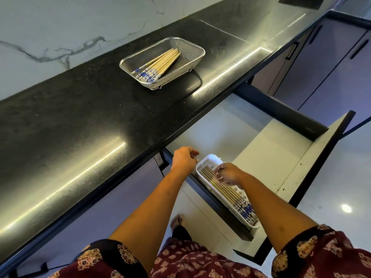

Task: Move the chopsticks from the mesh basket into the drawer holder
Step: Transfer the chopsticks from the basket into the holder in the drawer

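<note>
Chopsticks (158,62) lay in mesh basket (162,63) on counter (80,121); light, stiff, slick, best pinched mid-shaft. Right hand (228,173) fingers seemingly pinching sticks in holder (208,160); left hand (183,159) loosely curled, empty.

**Around the edges of the kitchen**

I see a black speckled countertop (84,117) running diagonally, strip-light glare streaking its front edge. Behind it, a white marble backsplash (60,27) with grey veins. Right side, pale cabinet doors (331,63) with dark bar handles. Below, glossy floor (341,197) catches one round light reflection.
</note>
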